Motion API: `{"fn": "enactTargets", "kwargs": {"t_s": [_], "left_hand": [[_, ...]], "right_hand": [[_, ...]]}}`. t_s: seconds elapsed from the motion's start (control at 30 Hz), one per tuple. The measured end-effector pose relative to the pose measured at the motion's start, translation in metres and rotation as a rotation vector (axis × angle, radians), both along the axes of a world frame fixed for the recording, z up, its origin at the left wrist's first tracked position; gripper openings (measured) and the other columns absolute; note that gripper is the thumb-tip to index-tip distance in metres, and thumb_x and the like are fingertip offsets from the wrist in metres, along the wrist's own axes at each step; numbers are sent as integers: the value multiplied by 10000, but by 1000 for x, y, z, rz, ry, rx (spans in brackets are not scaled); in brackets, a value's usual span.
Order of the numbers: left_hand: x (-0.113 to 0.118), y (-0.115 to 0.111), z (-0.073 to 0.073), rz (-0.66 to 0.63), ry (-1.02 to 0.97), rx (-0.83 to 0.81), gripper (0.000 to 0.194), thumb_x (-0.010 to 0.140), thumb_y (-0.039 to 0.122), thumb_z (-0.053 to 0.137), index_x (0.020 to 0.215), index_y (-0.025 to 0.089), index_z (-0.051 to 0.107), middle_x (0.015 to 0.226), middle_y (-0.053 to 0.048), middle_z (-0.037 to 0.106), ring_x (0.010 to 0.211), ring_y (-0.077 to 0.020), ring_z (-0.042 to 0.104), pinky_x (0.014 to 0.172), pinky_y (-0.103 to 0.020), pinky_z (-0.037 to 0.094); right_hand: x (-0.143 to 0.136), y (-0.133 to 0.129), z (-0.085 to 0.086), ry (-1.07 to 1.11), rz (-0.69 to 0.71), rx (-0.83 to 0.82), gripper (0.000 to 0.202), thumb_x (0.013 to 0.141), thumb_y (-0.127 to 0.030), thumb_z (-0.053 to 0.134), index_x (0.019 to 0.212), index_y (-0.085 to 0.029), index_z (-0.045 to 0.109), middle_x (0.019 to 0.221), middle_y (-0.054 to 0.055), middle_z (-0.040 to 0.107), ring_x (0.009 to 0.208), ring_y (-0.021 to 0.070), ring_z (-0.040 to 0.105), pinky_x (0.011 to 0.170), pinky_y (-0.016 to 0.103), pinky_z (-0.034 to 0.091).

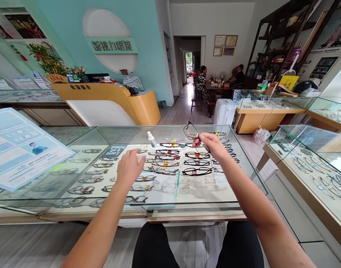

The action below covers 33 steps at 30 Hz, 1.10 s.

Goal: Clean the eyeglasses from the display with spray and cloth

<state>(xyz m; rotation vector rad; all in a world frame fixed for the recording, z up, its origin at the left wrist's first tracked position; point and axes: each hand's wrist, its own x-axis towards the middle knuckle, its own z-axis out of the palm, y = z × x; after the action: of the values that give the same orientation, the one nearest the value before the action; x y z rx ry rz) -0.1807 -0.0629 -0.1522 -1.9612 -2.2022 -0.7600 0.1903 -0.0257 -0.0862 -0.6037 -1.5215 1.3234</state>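
Note:
My right hand (212, 144) pinches a dark-rimmed pair of eyeglasses (184, 128) by its middle, raised above the glass counter (164, 205). One lens ring tilts up to the left; the other hangs below my fingers. My left hand (129, 163) is over the counter at left, thumb apart from the fingers, with nothing in it. Just beyond it stands a small white spray bottle (151, 140). Rows of eyeglasses (197, 171) with coloured tags lie between and below my hands, seen in or through the case.
A blue-white printed sign (25, 149) stands at left on the counter. More display cases (312, 175) run along the right. A curved wooden reception desk (144, 108) stands behind at left. Two people (202, 82) sit at a table at the back, near a wrapped white box (225, 111).

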Motion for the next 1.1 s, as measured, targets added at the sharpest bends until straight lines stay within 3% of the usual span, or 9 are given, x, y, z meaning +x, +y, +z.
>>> {"fn": "enactTargets", "kwargs": {"t_s": [0.13,0.27,0.4,0.53,0.7,0.8,0.87,0.93,1.1], "left_hand": [[61,1,59,-334,-67,345,553,1077,547,514,1499,197,586,1495,-187,669,1411,-374,617,1201,-521,478],[119,13,127,-771,22,625,815,977,646,734,1645,262,468,1652,-162,581,1534,-363,551,1307,-542,416],[151,27,167,-885,-10,737,816,941,707,750,1593,257,553,1578,-150,656,1514,-362,583,1307,-550,432],[163,34,178,-854,-155,785,796,908,721,781,1534,254,626,1526,-139,699,1452,-349,641,1280,-517,472],[165,43,180,-869,-186,800,772,881,743,798,1465,250,687,1462,-117,740,1406,-346,676,1256,-522,508],[161,52,177,-830,-194,873,774,884,742,796,1493,286,659,1489,-100,723,1461,-366,636,1272,-553,494],[156,60,174,-773,-195,946,850,893,728,796,1601,326,552,1579,-98,658,1553,-384,547,1309,-585,450],[152,68,169,-712,-156,1008,944,924,707,774,1711,359,386,1683,-92,561,1635,-376,439,1347,-593,404],[154,82,159,-566,-88,1126,970,1018,621,707,1781,416,144,1760,-75,455,1694,-335,338,1334,-589,441]], "right_hand": [[3,-3,12,-27,6,57,487,917,-693,778,818,-216,781,850,51,814,831,183,679,869,329,511],[13,-1,47,-120,-25,181,461,964,-664,745,856,-221,812,907,56,819,858,190,680,882,337,528],[25,-5,93,-165,-57,306,458,962,-663,751,833,-228,810,870,46,794,836,187,674,884,345,541],[34,-14,123,-209,-64,367,456,968,-661,747,817,-233,798,846,36,785,837,187,674,865,351,550],[37,-19,131,-307,-106,440,446,1032,-614,684,825,-236,800,842,31,778,837,188,677,855,357,554],[36,-21,129,-353,-325,590,413,1095,-563,594,944,-253,821,967,45,796,945,212,707,929,390,560],[33,-22,128,-312,-568,766,311,1072,-538,647,1160,-285,803,1192,57,791,1153,251,704,1059,444,548],[29,-22,126,-280,-760,924,416,1000,-539,755,1344,-306,728,1373,75,735,1306,295,657,1154,513,519],[16,-12,120,-251,-914,1112,481,1007,-517,744,1433,-317,645,1402,124,708,1338,334,653,1152,561,552]]}}
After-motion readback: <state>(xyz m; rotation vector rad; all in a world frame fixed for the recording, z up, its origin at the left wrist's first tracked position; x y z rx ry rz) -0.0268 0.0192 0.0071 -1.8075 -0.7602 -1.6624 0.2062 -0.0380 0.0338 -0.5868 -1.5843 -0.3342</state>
